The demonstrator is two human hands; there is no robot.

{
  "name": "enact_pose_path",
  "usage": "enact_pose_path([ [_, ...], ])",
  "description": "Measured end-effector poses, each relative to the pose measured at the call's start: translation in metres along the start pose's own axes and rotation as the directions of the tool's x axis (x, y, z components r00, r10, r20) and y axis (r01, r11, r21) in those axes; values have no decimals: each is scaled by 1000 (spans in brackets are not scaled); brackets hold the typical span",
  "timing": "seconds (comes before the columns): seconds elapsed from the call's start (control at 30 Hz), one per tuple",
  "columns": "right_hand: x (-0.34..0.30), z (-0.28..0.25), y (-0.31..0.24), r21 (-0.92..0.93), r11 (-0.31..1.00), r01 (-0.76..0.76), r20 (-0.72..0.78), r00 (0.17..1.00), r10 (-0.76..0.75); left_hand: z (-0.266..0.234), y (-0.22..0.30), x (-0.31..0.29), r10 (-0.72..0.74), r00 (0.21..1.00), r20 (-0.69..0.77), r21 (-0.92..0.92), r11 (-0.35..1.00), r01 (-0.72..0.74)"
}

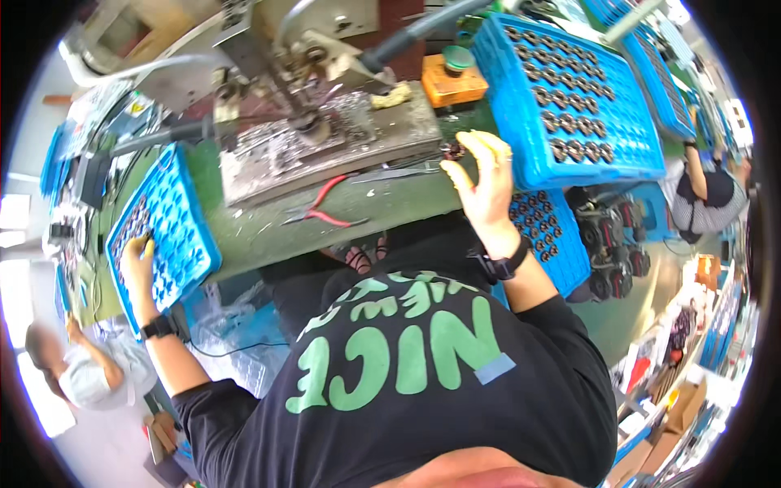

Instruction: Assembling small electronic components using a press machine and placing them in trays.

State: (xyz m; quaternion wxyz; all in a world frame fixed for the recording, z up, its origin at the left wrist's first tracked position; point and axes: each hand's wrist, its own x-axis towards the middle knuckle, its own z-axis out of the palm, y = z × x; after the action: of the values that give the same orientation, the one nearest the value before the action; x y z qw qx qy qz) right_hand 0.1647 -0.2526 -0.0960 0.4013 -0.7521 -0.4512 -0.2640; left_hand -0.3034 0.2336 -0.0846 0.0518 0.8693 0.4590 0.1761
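Note:
My right hand (488,191), its fingers tinged yellow at the tips, pinches a small dark metal part with coppery spots (452,151) between thumb and fingers. It is just above the green bench, right of the machine's steel bed (325,159). At the left, my left hand (137,264) reaches into a blue tray (185,236) with moulded pockets. Its fingers are closed over the row of small round dark parts (140,215) there; what they grip is too small to make out. Red-handled pliers (325,213) and a pair of metal tweezers (399,172) lie on the bench between my hands.
A blue tray (643,154) with rows of round metal parts stands at the right. Another filled blue tray (569,264) sits lower beside me. An orange box with a green button (454,77) stands behind my right hand. Metal scraps litter the machine bed. People work at both sides.

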Motion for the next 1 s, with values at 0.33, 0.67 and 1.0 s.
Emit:
enact_pose_path([
  [0.33, 0, 5, 1, 29, 999, -37, 4, 999, 37, 2, 9, 2, 134, 990, -47, 164, 979, -124],
  [0.67, -76, -49, -11, 183, 979, -88, 230, 972, 44, 9, -16, 10, -30, 999, 39, -213, 976, 38],
  [1.0, -302, -127, 114, -519, 395, -758, 106, 402, 910, -28, 5, -18, -313, 943, -114, -746, 654, 127],
])
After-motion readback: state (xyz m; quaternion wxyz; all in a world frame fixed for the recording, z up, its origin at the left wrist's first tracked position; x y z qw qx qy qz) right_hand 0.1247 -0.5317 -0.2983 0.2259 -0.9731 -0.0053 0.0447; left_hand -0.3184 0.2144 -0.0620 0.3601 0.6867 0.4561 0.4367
